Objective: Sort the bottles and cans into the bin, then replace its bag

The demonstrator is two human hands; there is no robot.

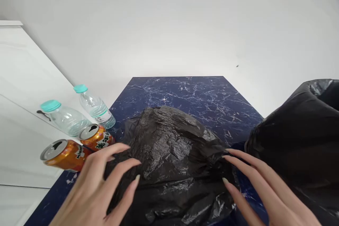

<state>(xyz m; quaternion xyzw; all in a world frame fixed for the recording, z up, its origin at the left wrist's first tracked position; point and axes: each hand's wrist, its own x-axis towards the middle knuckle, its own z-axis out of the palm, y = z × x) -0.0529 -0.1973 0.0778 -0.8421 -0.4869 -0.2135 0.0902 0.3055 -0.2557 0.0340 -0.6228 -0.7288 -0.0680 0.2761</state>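
A crumpled black plastic bag (169, 148) lies spread over the dark blue table in front of me. My left hand (106, 180) rests at the bag's left side, fingers spread and nothing gripped between them. On the bag's right side is my right hand (262, 183), its fingers apart and the tips at the plastic. Two orange drink cans, one nearer (69, 155) and one farther (97, 137), stand just left of my left hand with their tabs opened. Whatever lies under the bag is hidden.
Two clear bottles with turquoise caps, one at left (67, 120) and one behind it (96, 109), stand past the cans. A bin lined with black plastic (293, 144) rises at right. The marbled blue table (182, 93) meets a white wall; a white cabinet (23, 113) borders it left.
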